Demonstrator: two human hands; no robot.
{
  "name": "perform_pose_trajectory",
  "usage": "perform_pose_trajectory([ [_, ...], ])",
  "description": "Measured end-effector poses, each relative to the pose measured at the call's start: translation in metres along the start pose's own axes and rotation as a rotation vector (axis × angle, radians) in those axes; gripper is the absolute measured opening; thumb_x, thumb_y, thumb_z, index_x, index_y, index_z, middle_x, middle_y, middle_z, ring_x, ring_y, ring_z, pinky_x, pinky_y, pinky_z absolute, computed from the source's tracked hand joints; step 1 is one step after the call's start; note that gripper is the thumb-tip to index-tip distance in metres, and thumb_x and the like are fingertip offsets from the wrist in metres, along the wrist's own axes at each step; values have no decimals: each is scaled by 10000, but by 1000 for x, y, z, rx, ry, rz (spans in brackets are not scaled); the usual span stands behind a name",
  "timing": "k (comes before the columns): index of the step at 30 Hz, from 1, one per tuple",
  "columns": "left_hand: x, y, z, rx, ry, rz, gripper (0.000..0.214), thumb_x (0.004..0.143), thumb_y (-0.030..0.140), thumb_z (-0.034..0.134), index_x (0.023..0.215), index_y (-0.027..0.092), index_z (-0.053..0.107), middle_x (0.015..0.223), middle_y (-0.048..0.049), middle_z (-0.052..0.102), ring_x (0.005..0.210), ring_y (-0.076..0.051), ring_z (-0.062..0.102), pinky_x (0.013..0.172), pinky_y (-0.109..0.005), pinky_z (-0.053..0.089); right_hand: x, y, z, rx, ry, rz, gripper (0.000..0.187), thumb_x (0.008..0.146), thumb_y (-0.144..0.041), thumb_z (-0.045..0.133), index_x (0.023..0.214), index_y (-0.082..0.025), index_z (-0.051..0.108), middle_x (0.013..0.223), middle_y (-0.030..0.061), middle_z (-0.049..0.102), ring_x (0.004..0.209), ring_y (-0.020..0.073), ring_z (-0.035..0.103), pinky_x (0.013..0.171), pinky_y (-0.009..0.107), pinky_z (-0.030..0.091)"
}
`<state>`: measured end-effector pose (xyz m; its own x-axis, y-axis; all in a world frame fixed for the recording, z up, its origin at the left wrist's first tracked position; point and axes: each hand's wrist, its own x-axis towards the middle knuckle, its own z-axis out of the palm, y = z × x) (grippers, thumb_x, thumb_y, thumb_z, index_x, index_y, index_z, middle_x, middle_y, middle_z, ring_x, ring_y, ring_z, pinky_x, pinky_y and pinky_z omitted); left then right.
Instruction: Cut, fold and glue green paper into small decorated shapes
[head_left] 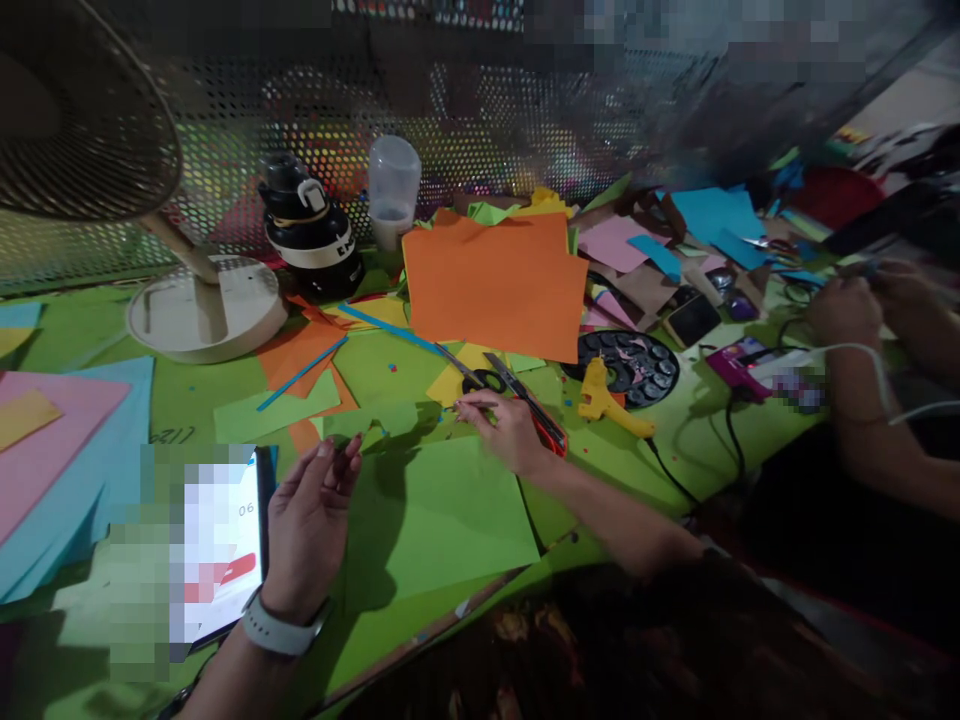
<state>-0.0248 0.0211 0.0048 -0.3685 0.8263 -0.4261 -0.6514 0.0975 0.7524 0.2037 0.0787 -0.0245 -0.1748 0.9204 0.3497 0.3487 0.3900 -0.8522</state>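
Observation:
My left hand (311, 515), with a pale watch on the wrist, hovers above a green paper sheet (442, 515), fingers loosely curled and apart, holding nothing. My right hand (504, 428) rests on the table at the sheet's far edge, fingers pinched together beside scissors with red handles (529, 400); whether it grips the scissors or a paper strip I cannot make out. A large orange sheet (495, 285) lies just behind.
A phone (217, 545) lies left of my left hand. A fan base (202, 305), a black bottle (311, 240) and a clear cup (393, 190) stand at the back. A yellow glue gun (607, 400) and another person's hands (855, 305) are on the right.

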Motion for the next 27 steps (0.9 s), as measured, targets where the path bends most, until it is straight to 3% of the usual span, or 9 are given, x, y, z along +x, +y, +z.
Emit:
perform_pose_trajectory([
  [5,-2,-4,1,-21,-25,0,124,666,147,769,767,155,697,768,6,727,860,-166,709,712,-196,567,8,0,-1,473,61,338,282,812,-435,641,857,-157,632,769,56,730,668,152,706,638,289,595],
  [10,-10,-12,3,-12,-87,-56,140,677,180,775,801,162,711,809,-4,739,869,-161,707,735,-203,560,12,-20,5,621,-2,420,247,816,-417,648,844,-172,633,762,53,732,657,146,703,654,286,599],
  [14,-15,-16,2,-22,-66,-97,100,704,193,757,791,167,714,843,-13,737,866,-175,710,730,-217,568,14,-52,17,576,-62,284,203,837,-360,646,907,-170,636,802,40,727,700,141,702,685,294,606],
  [17,-18,-15,2,-22,-38,-138,72,728,182,739,795,166,720,862,-25,735,866,-175,710,710,-212,575,12,-67,28,431,-90,64,156,865,-316,616,922,-175,649,829,44,725,738,143,700,653,277,603],
  [21,-20,-14,1,-33,-54,-173,113,720,190,753,825,157,725,868,-41,739,866,-173,709,718,-211,575,6,-67,38,162,-85,-246,117,891,-235,574,960,-215,665,881,37,728,798,144,690,714,290,587],
  [27,-22,-18,0,-7,-68,-187,217,648,233,813,836,170,727,875,-45,748,851,-186,711,744,-259,576,3,-59,38,-80,-135,-428,163,906,-211,537,1021,-233,650,914,47,730,816,155,676,758,321,567],
])
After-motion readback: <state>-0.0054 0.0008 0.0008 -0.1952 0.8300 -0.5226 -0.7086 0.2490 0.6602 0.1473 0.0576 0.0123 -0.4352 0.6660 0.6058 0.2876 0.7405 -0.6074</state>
